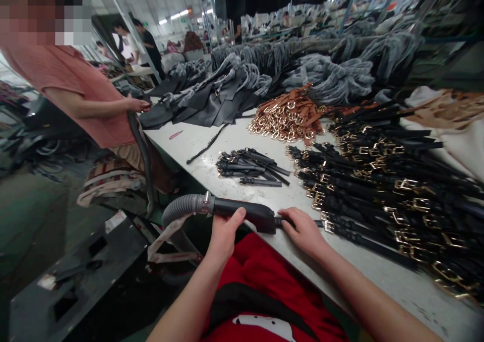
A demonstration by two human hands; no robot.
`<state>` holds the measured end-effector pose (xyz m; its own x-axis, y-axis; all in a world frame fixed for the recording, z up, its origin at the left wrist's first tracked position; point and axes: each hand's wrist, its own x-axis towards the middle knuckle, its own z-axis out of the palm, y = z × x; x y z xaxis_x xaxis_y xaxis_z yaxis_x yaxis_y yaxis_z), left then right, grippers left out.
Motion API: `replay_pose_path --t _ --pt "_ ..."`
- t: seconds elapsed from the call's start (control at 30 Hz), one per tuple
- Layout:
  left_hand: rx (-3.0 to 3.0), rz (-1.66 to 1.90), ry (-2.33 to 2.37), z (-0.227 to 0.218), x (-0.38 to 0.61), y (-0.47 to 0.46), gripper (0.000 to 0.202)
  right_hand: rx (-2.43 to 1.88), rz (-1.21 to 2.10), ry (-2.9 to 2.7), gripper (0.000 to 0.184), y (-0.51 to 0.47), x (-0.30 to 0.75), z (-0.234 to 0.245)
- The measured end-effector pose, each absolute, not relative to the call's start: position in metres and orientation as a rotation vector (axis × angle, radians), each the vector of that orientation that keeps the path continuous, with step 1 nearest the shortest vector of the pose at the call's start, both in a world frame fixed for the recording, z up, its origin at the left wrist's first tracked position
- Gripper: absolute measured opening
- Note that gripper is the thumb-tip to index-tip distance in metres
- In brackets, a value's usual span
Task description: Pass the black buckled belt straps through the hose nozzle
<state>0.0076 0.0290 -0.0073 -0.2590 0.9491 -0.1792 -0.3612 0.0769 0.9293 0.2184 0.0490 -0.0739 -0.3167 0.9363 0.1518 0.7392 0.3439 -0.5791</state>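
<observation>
My left hand (224, 235) is wrapped round the black handle of a hose tool (242, 212) whose grey ribbed hose (180, 208) curves off the table's near edge. The tool's tip meets a black strap (342, 233) with a gold buckle lying on the white table (234, 135). My right hand (305, 231) presses that strap down just right of the tool, fingers curled over it.
A big heap of black gold-buckled straps (393, 180) fills the right side. A small bundle of black straps (253, 168) lies ahead, brown straps (289, 115) behind it, dark leather pieces (212, 102) farther back. A person in a pink shirt (75, 87) stands at the left holding another hose.
</observation>
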Motion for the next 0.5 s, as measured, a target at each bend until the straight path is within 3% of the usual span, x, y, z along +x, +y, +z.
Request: replay_pose_path --t 0.2,0.5 --pt "0.680 1.484 1.200 -0.004 -0.013 0.021 0.032 -1.408 0.541 -2.242 0.024 0.049 0.222 -0.073" --pt "0.601 1.569 1.181 0.007 -0.032 -0.003 0.037 -1.448 0.275 -2.392 0.009 0.034 0.212 -0.067"
